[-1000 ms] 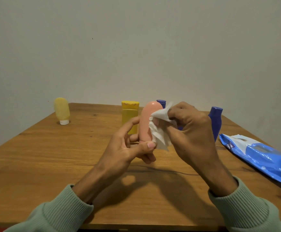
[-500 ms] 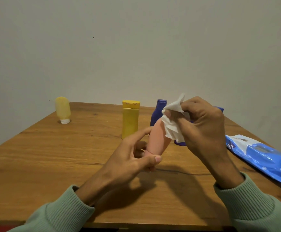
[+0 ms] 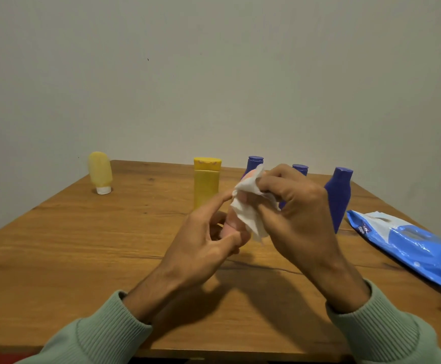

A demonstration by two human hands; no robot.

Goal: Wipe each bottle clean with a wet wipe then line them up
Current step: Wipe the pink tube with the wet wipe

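Above the middle of the wooden table [image 3: 82, 245], the left hand [image 3: 203, 248] pinched the pink bottle [image 3: 231, 224] by its lower end; its long axis stood near upright, top leaning right and far. The right hand [image 3: 298, 216] gripped a white wet wipe [image 3: 248, 206] pressed against its upper part.

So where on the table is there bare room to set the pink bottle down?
Free: the wide stretch of table between the pale yellow tube and the yellow bottle, and the near-left wood beside the left hand. Crowded: the right, where three blue bottles stand behind the right hand and the wipes pack lies at the edge.
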